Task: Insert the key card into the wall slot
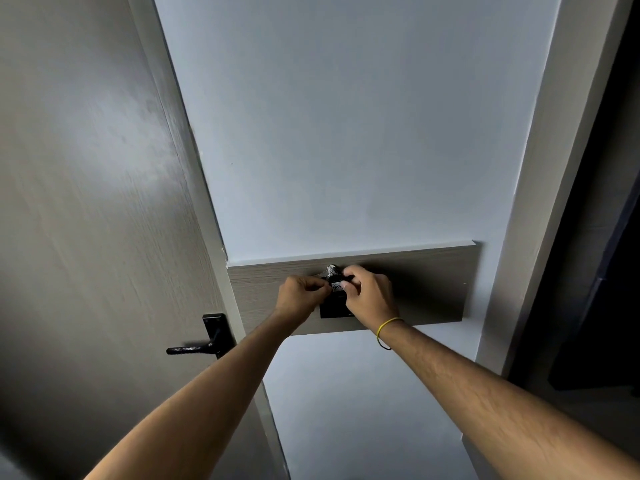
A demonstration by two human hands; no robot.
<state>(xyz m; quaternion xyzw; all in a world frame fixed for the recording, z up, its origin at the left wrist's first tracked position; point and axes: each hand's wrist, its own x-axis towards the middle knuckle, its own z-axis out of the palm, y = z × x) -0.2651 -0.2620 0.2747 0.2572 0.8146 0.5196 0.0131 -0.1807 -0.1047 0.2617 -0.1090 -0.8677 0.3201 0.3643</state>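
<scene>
A black key card (336,285) with a small white label stands upright at the top of the black wall slot unit (333,309), which is mounted on a wood-grain panel (429,282). My left hand (300,296) pinches the card's left edge. Pinching its right edge and top is my right hand (370,295), which wears a yellow band on the wrist. A metal key ring (330,270) sticks up above the card. How deep the card sits in the slot is hidden by my fingers.
A grey wooden door (86,202) with a black lever handle (201,344) is on the left. Pale wall (346,116) fills the middle. A white door frame (540,202) and a dark opening (609,271) lie to the right.
</scene>
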